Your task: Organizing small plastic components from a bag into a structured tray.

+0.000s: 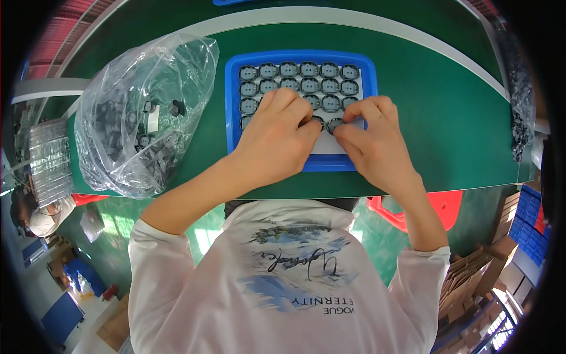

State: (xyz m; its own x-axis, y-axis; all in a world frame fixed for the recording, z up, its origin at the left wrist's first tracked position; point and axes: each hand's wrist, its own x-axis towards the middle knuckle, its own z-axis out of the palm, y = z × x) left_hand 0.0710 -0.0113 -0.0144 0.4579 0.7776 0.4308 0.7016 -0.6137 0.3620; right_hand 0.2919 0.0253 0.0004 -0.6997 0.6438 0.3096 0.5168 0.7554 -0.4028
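A blue plastic tray (231, 135) with a white sheet on its bottom lies on the green table. Rows of small dark grey oval plastic housings (309, 69) fill its far part. Over the nearest row, my right hand (377, 144) pinches one grey housing (335, 124) between thumb and forefinger. My left hand (274, 138) is closed just left of it, fingertips at another housing (319, 121) in the same row; whether it grips that part is hidden. The left hand covers several housings in the tray's left half.
A clear plastic bag (194, 76) of loose dark parts stands left of the tray. Another bag (520, 112) of dark parts sits at the table's right edge. A red stool (445, 209) is below the table, cardboard (471, 274) at right. Another person (50, 218) is at far left.
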